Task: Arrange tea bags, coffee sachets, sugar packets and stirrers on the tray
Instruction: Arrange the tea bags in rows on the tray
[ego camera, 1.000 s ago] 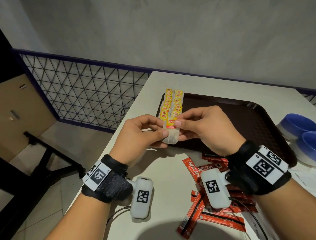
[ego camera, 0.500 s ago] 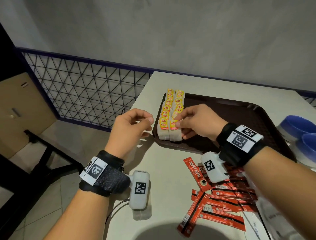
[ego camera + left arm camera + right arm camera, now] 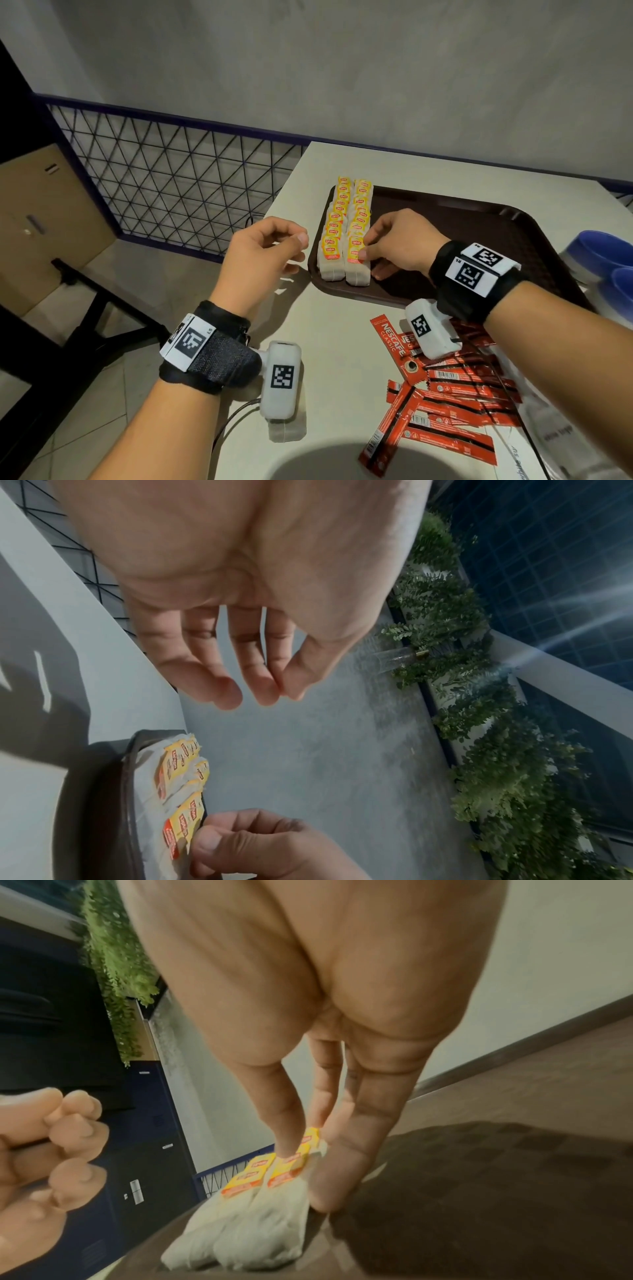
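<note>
Your right hand (image 3: pixel 399 245) rests on the nearest Lipton tea bag (image 3: pixel 356 258) of the right-hand row, thumb on its yellow tag, its grip pinching the tag between thumb and fingers. Two rows of tea bags (image 3: pixel 344 219) hug the left rim of the brown tray (image 3: pixel 479 219), mid-frame; the tray's right part lies bare. Your left hand (image 3: pixel 263 253) hovers just left of the tray, its grip loosely curled and holding nothing. Nescafe sachets (image 3: pixel 442 394) lie scattered on the counter (image 3: pixel 335 349) at lower right, near its front edge.
</note>
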The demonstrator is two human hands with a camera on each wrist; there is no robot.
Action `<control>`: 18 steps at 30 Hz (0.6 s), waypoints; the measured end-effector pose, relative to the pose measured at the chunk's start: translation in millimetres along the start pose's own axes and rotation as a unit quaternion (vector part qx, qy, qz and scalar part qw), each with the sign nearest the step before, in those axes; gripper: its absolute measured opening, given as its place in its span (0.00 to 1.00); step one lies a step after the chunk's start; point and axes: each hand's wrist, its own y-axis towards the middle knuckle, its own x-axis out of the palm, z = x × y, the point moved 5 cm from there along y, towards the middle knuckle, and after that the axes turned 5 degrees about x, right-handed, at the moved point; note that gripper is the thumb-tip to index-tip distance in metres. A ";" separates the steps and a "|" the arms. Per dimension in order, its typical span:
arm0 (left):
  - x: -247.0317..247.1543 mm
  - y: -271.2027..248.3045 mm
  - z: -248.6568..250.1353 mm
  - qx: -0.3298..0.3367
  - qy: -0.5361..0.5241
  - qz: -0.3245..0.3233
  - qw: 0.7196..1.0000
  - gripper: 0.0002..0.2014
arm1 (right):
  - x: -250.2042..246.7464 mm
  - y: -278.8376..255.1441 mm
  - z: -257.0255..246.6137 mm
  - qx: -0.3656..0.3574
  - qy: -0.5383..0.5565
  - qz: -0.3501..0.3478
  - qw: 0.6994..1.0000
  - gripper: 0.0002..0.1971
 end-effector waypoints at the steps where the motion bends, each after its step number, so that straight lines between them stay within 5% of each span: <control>1: -0.1 0.2 -0.4 0.000 -0.001 -0.001 1.000 0.05 | -0.3 -0.8 0.2 0.000 -0.001 0.001 1.000 0.11; 8: -8.1 1.6 4.6 -0.015 -0.055 -0.001 0.998 0.05 | 2.1 -32.0 -12.8 -0.058 -0.033 0.011 0.998 0.02; 14: -50.6 12.1 7.9 -0.042 -0.212 0.070 0.974 0.03 | 65.8 -104.4 -26.6 -0.192 -0.179 -0.139 0.955 0.03; 18: -55.5 13.0 2.0 -0.053 -0.190 0.089 0.976 0.04 | 101.6 -136.5 -20.1 -0.224 -0.295 -0.199 0.907 0.22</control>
